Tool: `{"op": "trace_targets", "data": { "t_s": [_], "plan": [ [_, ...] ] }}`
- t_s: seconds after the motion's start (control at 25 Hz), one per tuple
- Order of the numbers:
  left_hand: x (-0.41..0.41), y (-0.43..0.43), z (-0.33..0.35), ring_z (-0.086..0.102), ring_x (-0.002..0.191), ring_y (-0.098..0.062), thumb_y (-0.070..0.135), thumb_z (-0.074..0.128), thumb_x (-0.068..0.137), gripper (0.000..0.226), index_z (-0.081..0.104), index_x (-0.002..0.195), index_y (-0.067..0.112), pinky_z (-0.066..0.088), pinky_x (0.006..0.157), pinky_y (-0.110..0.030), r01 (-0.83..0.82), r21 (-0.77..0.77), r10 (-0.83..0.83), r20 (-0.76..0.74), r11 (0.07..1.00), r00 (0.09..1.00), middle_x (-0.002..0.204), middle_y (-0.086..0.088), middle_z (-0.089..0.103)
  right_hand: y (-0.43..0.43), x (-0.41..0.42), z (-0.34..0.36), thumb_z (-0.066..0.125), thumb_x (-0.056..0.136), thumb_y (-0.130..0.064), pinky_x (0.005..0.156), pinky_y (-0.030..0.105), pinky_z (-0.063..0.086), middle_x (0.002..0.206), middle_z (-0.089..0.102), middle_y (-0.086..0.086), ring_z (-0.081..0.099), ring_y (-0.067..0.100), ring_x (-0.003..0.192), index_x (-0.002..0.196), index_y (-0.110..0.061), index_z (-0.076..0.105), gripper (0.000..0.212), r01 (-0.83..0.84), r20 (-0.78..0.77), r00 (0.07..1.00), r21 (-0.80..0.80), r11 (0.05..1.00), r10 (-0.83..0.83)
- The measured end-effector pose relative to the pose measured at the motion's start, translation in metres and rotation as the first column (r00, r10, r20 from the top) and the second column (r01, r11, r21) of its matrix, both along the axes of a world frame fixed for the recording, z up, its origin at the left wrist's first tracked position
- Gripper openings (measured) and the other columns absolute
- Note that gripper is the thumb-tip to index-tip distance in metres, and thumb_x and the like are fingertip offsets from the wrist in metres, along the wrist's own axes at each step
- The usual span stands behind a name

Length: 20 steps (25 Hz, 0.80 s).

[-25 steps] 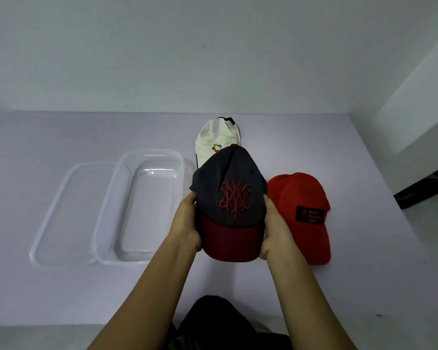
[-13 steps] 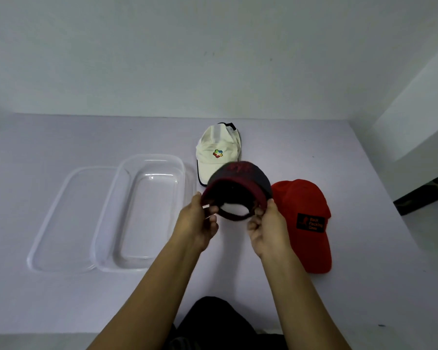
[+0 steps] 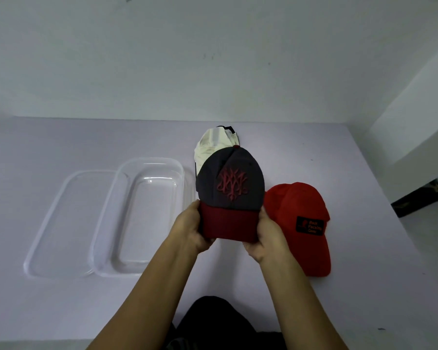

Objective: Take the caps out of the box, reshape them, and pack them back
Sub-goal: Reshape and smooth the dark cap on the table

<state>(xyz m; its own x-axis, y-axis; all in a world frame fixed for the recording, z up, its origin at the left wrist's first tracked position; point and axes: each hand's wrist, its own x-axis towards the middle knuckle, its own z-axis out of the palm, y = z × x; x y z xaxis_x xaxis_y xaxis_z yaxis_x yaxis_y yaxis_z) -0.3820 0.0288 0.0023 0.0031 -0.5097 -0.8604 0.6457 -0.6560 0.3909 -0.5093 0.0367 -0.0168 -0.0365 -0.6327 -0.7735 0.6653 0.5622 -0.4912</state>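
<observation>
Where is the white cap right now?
The white cap lies on the table's far middle, partly hidden behind the held dark cap, beyond the red cap.

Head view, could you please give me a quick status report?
Left hand and right hand grip dark cap by its brim. Clear box empty. Nothing in the way.

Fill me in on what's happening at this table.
A person is holding a dark grey cap by its maroon brim, left hand and right hand on either side. A white cap and a red cap lie on the table. The clear box sits empty, its lid beside it.
</observation>
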Motion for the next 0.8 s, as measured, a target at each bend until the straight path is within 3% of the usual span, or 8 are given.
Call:
{"op": "trace_targets", "data": {
  "t_s": [0.12,0.2,0.32,0.4,0.48,0.6,0.72,0.8],
  "plan": [
    [-0.006,0.005,0.007,0.056,0.027,-0.017,0.015,0.049,0.093,0.023,0.059,0.075,0.006,0.044,0.030,-0.020,-0.023,0.021,0.025,-0.109,1.000,0.994,0.040,-0.007,0.060,0.001,0.001,0.010,0.048,0.096,-0.015,0.036,0.025,0.052,0.046,0.064,0.009,0.062,0.017,0.036,0.078,-0.006,0.060,0.023,0.008,0.152,0.988,0.051,0.999,-0.016],
    [-0.005,0.003,0.010,0.055,0.027,-0.017,0.014,0.048,0.092,0.023,0.058,0.073,0.005,0.044,0.030,-0.019,-0.017,0.022,0.020,-0.127,1.000,0.992,0.040,-0.006,0.059,0.001,0.000,0.014,0.048,0.096,-0.011,0.036,0.024,0.051,0.043,0.062,0.008,0.060,0.016,0.033,0.074,-0.005,0.057,0.025,0.024,0.197,0.980,0.037,0.999,-0.031],
    [-0.001,0.002,0.012,0.059,0.032,-0.015,0.014,0.048,0.090,0.022,0.062,0.074,0.010,0.048,0.035,-0.020,-0.050,-0.028,0.047,-0.082,0.998,0.996,0.044,-0.002,0.063,-0.002,-0.003,0.009,0.046,0.097,-0.028,0.047,0.031,0.057,0.058,0.071,0.007,0.068,0.018,0.049,0.092,-0.011,0.064,0.025,0.022,0.105,0.994,-0.043,0.999,-0.017],
    [-0.002,0.007,0.005,0.064,0.044,-0.015,0.016,0.048,0.090,0.021,0.066,0.079,0.014,0.052,0.042,-0.022,-0.071,-0.102,0.069,-0.019,0.992,0.997,0.053,0.000,0.068,-0.004,-0.007,0.001,0.035,0.097,-0.046,0.059,0.037,0.058,0.080,0.073,0.007,0.070,0.022,0.070,0.106,-0.014,0.063,0.044,0.022,0.022,1.000,-0.101,0.995,-0.020],
    [-0.008,0.014,-0.002,0.067,0.063,-0.017,0.025,0.047,0.094,0.023,0.068,0.088,0.019,0.055,0.056,-0.028,-0.057,-0.198,0.075,0.085,0.978,0.994,0.068,0.001,0.071,-0.003,-0.011,-0.001,0.033,0.091,-0.059,0.067,0.036,0.056,0.099,0.072,0.006,0.069,0.022,0.087,0.110,-0.018,0.063,0.054,-0.037,-0.056,0.998,-0.180,0.983,0.027],
    [-0.016,0.023,-0.009,0.065,0.085,-0.018,0.045,0.036,0.098,0.036,0.064,0.091,0.022,0.053,0.083,-0.038,-0.023,-0.305,0.073,0.153,0.952,0.985,0.085,0.003,0.069,0.000,-0.019,0.004,0.042,0.090,-0.053,0.070,0.034,0.058,0.115,0.070,0.005,0.070,0.019,0.096,0.119,-0.020,0.062,0.049,-0.137,-0.039,0.991,-0.303,0.943,0.132],
    [-0.008,0.023,-0.021,0.064,0.093,-0.023,0.055,0.027,0.096,0.050,0.061,0.094,0.018,0.048,0.094,-0.044,-0.019,-0.295,0.050,0.097,0.955,0.994,0.096,-0.005,0.069,0.003,-0.025,0.006,0.038,0.092,-0.048,0.078,0.035,0.058,0.122,0.066,0.007,0.066,0.021,0.107,0.129,-0.016,0.056,0.051,-0.186,0.050,0.974,-0.371,0.910,0.219],
    [0.003,0.013,-0.028,0.063,0.099,-0.028,0.063,0.029,0.092,0.062,0.062,0.105,0.013,0.047,0.091,-0.045,-0.050,-0.245,0.031,-0.080,0.968,0.996,0.103,-0.012,0.070,0.008,-0.026,0.003,0.042,0.090,-0.048,0.092,0.042,0.052,0.128,0.062,0.010,0.060,0.025,0.116,0.132,-0.015,0.052,0.054,-0.246,0.037,0.958,-0.407,0.880,0.286]
  ]
}}
